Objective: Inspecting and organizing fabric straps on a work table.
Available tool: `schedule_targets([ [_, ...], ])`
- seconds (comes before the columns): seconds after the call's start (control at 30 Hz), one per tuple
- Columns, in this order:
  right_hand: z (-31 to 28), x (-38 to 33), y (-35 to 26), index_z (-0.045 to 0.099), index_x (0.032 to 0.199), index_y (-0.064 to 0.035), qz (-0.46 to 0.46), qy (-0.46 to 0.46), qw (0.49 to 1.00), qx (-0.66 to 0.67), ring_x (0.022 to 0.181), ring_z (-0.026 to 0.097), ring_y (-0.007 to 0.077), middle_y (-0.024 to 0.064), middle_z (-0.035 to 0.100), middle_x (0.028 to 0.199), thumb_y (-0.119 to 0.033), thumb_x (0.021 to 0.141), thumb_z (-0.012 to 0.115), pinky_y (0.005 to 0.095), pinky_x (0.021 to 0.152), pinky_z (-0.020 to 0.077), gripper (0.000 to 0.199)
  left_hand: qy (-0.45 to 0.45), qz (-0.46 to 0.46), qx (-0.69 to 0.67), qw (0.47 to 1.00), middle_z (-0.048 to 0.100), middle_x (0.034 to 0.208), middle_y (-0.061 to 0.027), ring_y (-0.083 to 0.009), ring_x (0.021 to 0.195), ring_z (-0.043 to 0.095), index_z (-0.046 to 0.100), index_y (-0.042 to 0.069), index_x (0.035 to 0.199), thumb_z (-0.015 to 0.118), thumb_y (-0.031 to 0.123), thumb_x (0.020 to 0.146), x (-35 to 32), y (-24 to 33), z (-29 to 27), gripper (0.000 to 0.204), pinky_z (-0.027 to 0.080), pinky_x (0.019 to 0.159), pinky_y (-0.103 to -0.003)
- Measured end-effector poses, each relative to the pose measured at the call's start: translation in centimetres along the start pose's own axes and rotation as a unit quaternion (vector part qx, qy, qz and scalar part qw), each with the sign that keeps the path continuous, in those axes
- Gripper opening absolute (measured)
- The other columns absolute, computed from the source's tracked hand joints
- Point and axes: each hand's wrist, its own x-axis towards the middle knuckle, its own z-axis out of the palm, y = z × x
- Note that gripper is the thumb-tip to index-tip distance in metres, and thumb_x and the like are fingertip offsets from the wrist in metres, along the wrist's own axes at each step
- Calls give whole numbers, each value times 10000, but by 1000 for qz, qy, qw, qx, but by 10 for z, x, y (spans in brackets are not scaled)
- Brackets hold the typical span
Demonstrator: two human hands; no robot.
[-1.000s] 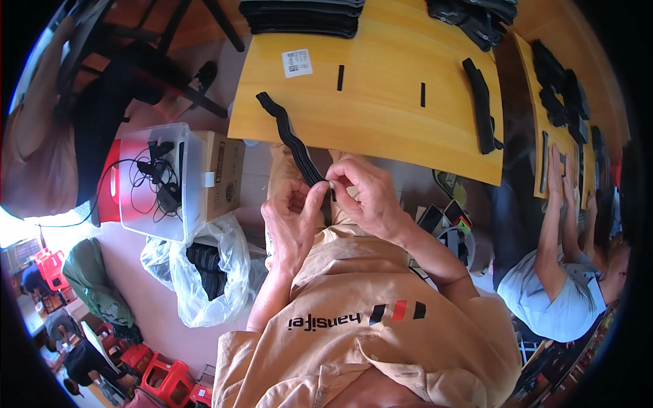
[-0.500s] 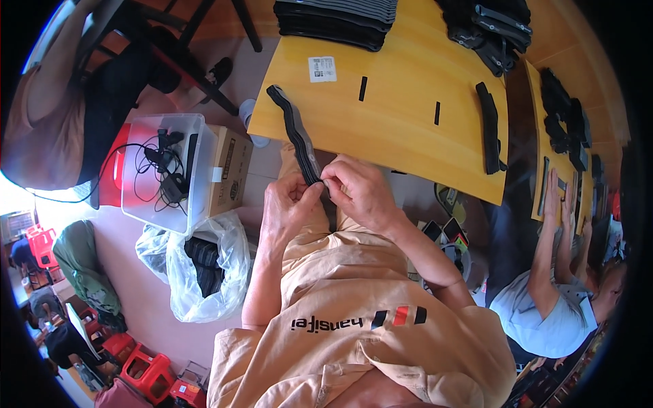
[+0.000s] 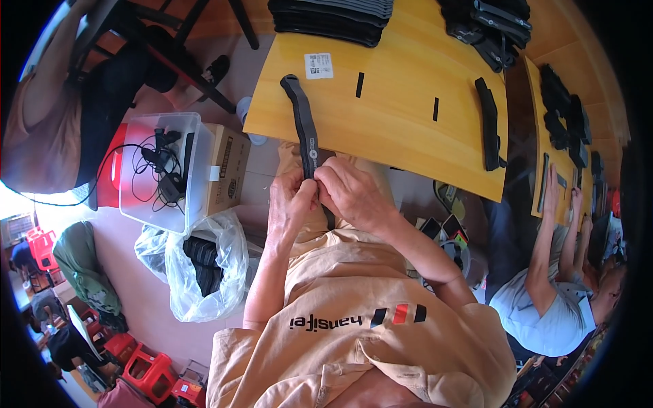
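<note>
Both hands meet at the near edge of the yellow worktop [image 3: 408, 129], just in front of the person's chest. The left hand [image 3: 291, 204] and right hand [image 3: 354, 197] both pinch one long black strap [image 3: 305, 132]. Fingers of both hands are closed tight on it, thumbs close together. The far end of the strap lies on the worktop, pointing away to the left corner; the near end hangs down btwn the hands & the tan shirt.

How far along, my guess: this strap is mid-work, not finished. Hands are busy at one spot near its lower part; can't tell exactly what they do there, the spot is hidden by fingers. One more black strap [image 3: 488, 122] lies flat on the right side of the worktop, apart from the hands. Two small black bits [image 3: 359, 84] lie loose in the middle. A stack of dark flat pieces [image 3: 333, 17] sits at the far edge, another black pile [image 3: 490, 27] at the far right corner. Looks like plenty is left to do.

Packages & labels:
- small white square label [image 3: 318, 66] w/ black print, on the worktop near the strap's far end.
- brown cardboard box [image 3: 228, 170] on the floor to the left, dark print on its side.
- clear plastic tub [image 3: 160, 163] beside the box, black cables inside.
- clear plastic bag [image 3: 201, 265] below them, dark things inside.
</note>
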Motion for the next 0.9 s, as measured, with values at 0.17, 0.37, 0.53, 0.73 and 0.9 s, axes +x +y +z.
schedule_targets([
  [0.17,0,1,3,462,792,-5,-29,-44,995,-81,747,532,247,108,460,783,-14,697,620,321,583,490,184,22,22,38,999,526,570,-47,-89,461,475,537,-21,676,419,85,783,1,-3,6,192,372,427,-213],
  [0.37,1,6,11,458,853,-4,32,-40,996,70,772,532,300,136,469,801,-12,728,595,396,638,459,186,44,32,32,998,501,561,-30,-85,456,464,550,-12,722,413,87,790,-1,-2,9,183,370,430,-215],
  [0.53,-2,7,15,470,840,-15,102,-39,981,160,727,537,311,139,499,785,-15,774,573,392,629,440,123,3,20,6,1000,520,633,-26,-85,537,488,561,-10,806,446,120,844,-2,1,4,178,393,494,-210],
  [0.73,-7,6,19,501,891,12,209,-66,924,312,686,519,99,52,523,803,1,842,524,261,620,484,55,-44,92,24,995,525,679,-17,-80,593,486,550,-4,867,463,209,942,-1,0,-2,242,407,536,-216],
  [0.9,-12,8,20,497,902,21,257,-108,890,360,762,513,60,16,514,830,1,876,484,228,700,520,35,-39,135,142,980,508,622,-21,-82,551,482,538,-13,865,456,212,948,-5,13,-3,254,413,509,-243],
])
